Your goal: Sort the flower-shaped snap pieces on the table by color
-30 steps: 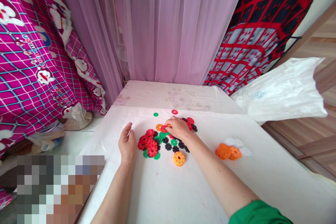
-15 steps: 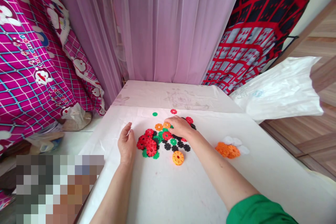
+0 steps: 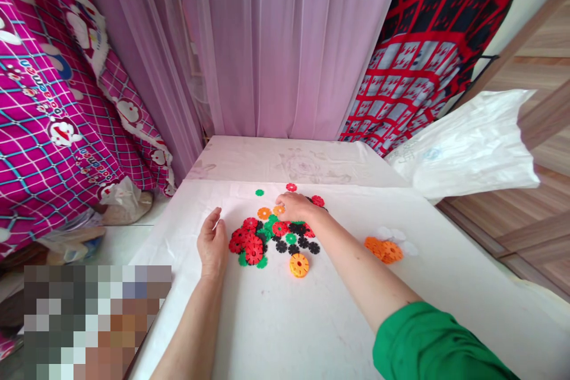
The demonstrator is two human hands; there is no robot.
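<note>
Discs [image 3: 253, 250] around right hand [image 3: 294, 208], curtain [image 3: 276, 47] behind, bag [image 3: 474, 145] rightward.

One head-worn camera looks forward and down along the counter [image 3: 285, 326] toward its far edge, left hand [image 3: 212, 246] and right hand [image 3: 296, 207] at middle distance.

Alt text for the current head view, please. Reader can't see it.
A bare right hand is at a small orange notched plastic disc, beside mixed red, green and black notched discs on a white-covered table. The left hand, loosely open, is left of them. A yellow-orange disc stack sits nearer; orange discs lie right.
</note>
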